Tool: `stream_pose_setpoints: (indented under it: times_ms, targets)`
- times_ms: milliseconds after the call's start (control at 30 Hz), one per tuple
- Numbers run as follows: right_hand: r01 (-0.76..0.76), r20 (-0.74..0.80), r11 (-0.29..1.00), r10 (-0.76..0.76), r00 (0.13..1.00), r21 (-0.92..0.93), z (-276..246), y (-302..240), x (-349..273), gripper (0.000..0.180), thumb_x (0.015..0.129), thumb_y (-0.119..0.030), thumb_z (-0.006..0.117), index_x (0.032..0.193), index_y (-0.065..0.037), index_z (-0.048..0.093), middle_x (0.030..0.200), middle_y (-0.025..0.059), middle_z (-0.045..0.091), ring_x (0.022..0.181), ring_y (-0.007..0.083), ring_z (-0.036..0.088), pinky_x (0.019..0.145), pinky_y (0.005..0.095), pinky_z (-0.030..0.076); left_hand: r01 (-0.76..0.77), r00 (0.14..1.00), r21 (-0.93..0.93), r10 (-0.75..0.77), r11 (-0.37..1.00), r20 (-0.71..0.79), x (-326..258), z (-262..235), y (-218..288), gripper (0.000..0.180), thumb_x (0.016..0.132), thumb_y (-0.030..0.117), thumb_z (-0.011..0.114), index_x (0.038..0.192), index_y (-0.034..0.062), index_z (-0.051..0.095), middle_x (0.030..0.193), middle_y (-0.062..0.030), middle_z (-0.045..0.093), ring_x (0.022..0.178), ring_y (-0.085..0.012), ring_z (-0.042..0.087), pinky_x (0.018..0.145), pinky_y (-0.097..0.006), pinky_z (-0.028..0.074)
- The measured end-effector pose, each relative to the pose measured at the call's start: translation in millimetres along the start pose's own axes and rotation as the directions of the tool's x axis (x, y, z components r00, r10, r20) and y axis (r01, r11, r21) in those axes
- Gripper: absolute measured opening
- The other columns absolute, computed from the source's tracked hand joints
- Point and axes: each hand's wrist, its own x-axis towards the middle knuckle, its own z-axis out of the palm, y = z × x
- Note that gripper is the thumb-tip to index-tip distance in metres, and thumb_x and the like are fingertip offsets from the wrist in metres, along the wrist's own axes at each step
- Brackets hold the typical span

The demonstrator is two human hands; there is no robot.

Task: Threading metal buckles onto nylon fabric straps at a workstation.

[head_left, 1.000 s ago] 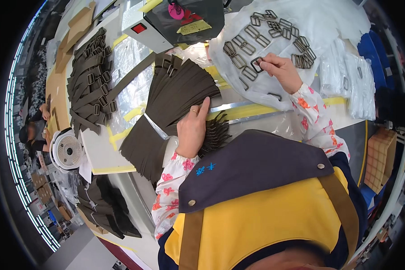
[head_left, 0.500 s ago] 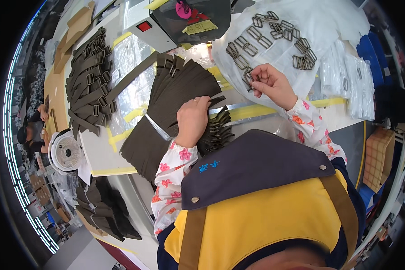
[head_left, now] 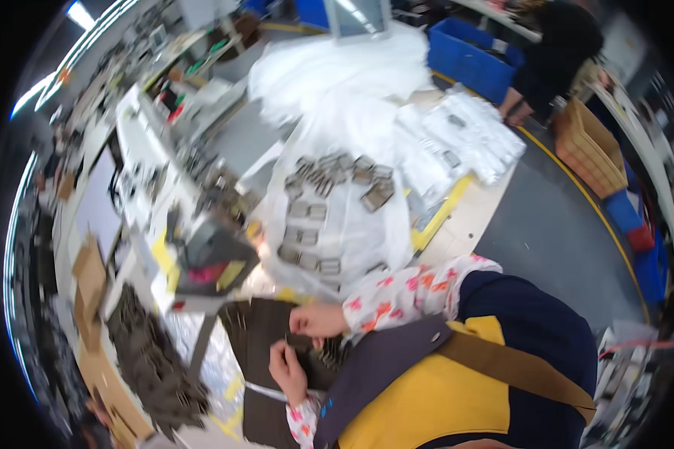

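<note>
My left hand [head_left: 286, 370] is closed in a pinch on the end of a dark olive webbing strap [head_left: 299, 341] at the bottom centre. Right against it, my right hand [head_left: 318, 320] has its fingers curled at the same strap end; blur hides what lies between them. Both hands are over a stack of flat olive straps [head_left: 258, 344], bound with a white band [head_left: 260, 391]. Beyond the hands, several metal slide buckles [head_left: 305, 211] lie on a white plastic sheet [head_left: 352, 247].
Left of the stack lies a pile of straps [head_left: 150, 367] beside an open cardboard box [head_left: 90, 292]. A dark and white machine [head_left: 216, 251] stands beyond. Clear plastic packs [head_left: 457, 142] lie at right. Farther off are a blue bin [head_left: 464, 63], a tan basket [head_left: 588, 142] and another person [head_left: 562, 52].
My view has swung to the right and up. My right hand has left the buckles on the sheet and come back to my left hand at the strap end.
</note>
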Motion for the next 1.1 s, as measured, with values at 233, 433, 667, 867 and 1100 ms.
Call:
stream_pose_setpoints:
  times_ms: [233,433,667,867,1100]
  targets:
    - [0.039,-0.001,0.988,-0.040,0.999,-0.151,3.7,-5.1,-3.7,0.010,0.081,-0.008,0.051,0.086,-0.001,0.049,0.059,0.0057,0.055,0.046,0.0122,0.056,0.041,0.0252,0.041,0.002,1.000,-0.055,-0.002,0.999,-0.010,-1.0,-5.0,19.2,0.011,0.083,0.009,0.051,0.086,-0.0008,0.054,0.085,-0.0106,0.052,0.079,-0.0178,0.049,0.071,-0.029,0.040]
    - [0.173,0.017,0.946,-0.175,0.984,-0.273,8.4,-3.0,5.7,0.009,0.076,-0.009,0.055,0.080,-0.001,0.053,0.057,0.0067,0.056,0.047,0.0154,0.057,0.044,0.0287,0.042,-0.389,0.914,0.488,0.394,0.781,0.098,3.5,-11.8,33.5,0.006,0.079,0.004,0.054,0.078,-0.0016,0.052,0.071,-0.0084,0.050,0.066,-0.0209,0.048,0.064,-0.031,0.039]
    - [0.337,0.059,0.780,-0.362,0.930,-0.527,25.3,23.5,23.7,0.015,0.070,-0.012,0.058,0.068,-0.001,0.048,0.058,0.0097,0.055,0.054,0.0226,0.057,0.049,0.0342,0.042,-0.013,0.999,0.230,0.005,0.973,0.032,-20.1,-26.3,17.1,0.012,0.083,0.007,0.051,0.079,-0.0030,0.048,0.064,-0.0102,0.049,0.059,-0.0143,0.046,0.055,-0.029,0.039]
    - [-0.010,0.117,0.982,0.032,0.993,-0.189,33.8,21.2,23.2,0.012,0.068,-0.010,0.055,0.071,-0.002,0.047,0.057,0.0111,0.053,0.053,0.0252,0.056,0.047,0.0355,0.041,-0.060,0.994,0.447,0.010,0.892,0.113,-15.8,-24.9,7.1,0.010,0.082,0.006,0.054,0.080,-0.0023,0.048,0.057,-0.0100,0.048,0.049,-0.0137,0.043,0.047,-0.029,0.037]
    - [0.198,0.105,0.937,-0.174,0.979,-0.287,31.6,15.1,13.1,0.009,0.075,-0.007,0.049,0.069,-0.001,0.047,0.058,0.0094,0.056,0.052,0.0168,0.061,0.045,0.0285,0.045,0.073,0.996,0.296,-0.087,0.952,0.033,-17.2,-21.8,-0.8,0.015,0.081,0.007,0.056,0.075,-0.0022,0.047,0.060,-0.0112,0.050,0.054,-0.0116,0.044,0.050,-0.027,0.039]
